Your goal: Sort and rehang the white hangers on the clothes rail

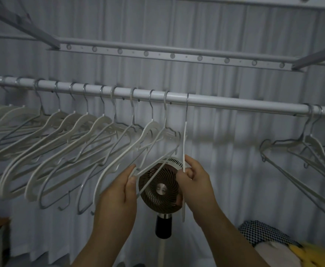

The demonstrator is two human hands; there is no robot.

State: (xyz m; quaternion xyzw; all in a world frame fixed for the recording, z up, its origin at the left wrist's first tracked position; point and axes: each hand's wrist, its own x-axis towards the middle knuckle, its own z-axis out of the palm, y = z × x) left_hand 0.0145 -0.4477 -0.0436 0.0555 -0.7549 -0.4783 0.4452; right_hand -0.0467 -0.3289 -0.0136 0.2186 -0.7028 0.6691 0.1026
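Observation:
A white clothes rail (225, 105) runs across the view. Several white hangers (61, 135) hang from its left half, tilted toward me. My left hand (117, 197) pinches the lower end of a thin white hanger (157, 139) at the right end of that row. My right hand (194, 180) grips a white hanger (185, 137) seen edge-on, hooked on the rail just right of the row. A second small group of hangers (312, 151) hangs at the far right.
A round standing fan (159, 187) on a pole stands behind my hands, below the rail. A perforated grey bar (173, 55) runs above the rail. White curtains fill the background. Patterned and yellow fabric (269, 234) lies at bottom right; a wooden surface at bottom left.

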